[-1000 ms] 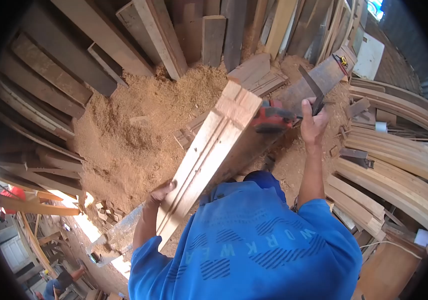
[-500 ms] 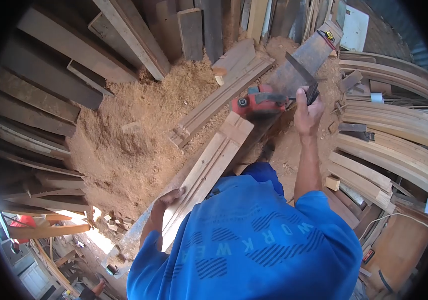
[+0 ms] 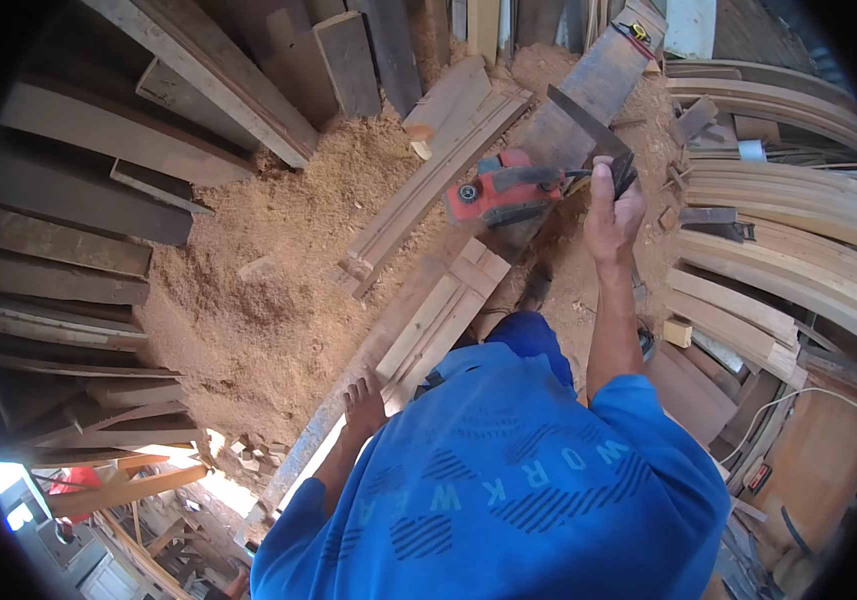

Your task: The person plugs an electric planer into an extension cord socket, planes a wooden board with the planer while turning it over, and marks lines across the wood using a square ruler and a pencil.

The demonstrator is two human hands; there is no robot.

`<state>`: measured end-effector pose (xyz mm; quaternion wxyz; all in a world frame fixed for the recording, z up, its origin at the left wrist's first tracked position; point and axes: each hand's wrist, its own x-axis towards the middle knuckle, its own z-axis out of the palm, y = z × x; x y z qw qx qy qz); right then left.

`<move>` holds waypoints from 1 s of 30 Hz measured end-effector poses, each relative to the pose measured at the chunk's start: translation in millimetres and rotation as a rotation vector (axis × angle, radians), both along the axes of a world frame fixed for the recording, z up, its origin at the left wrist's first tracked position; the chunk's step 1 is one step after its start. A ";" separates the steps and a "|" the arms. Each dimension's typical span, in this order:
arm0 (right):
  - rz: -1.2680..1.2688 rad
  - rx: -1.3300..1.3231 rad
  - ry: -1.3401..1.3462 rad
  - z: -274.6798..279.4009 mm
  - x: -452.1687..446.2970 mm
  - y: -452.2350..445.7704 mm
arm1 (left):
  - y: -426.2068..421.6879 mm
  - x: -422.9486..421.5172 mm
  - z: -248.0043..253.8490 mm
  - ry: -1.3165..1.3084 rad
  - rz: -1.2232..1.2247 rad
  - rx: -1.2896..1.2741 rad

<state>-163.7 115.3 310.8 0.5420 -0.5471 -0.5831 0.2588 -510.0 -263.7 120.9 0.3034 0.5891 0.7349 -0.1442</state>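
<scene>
My right hand [image 3: 616, 215] is closed around the black handle of what looks like a try square [image 3: 589, 125], its dark blade pointing up and left. Fingers stretched out, my left hand [image 3: 365, 408] lies flat at the left edge of a grooved wooden piece [image 3: 439, 315], close against my body. That piece rests on a long narrow bench [image 3: 344, 395], and my shirt hides its lower end. Just beyond its far end sits a red and black power planer [image 3: 509, 190], left of my right hand.
Another grooved wooden piece [image 3: 439, 190] lies beyond the bench on sawdust [image 3: 249, 300]. A yellow and black tape measure [image 3: 639, 32] sits at the bench's far end. Boards [image 3: 69, 190] lean along the left, and curved timbers [image 3: 789, 200] are stacked at right.
My left hand has gone from gripping the grooved piece's edge to lying with fingers spread. That piece has shifted slightly towards my body. My right hand still holds the square; the view has turned slightly.
</scene>
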 end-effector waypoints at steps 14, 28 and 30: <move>-0.092 0.133 0.083 -7.1 21.4 -23.9 | 70.1 -79.2 1.3 -0.558 -0.158 -0.412; 0.273 -0.843 0.149 -189.0 -41.1 -177.2 | 161.0 16.4 24.0 -0.624 0.146 0.061; 0.271 -0.849 0.125 -184.0 -49.4 -180.6 | 177.7 48.3 23.5 -0.667 0.117 0.207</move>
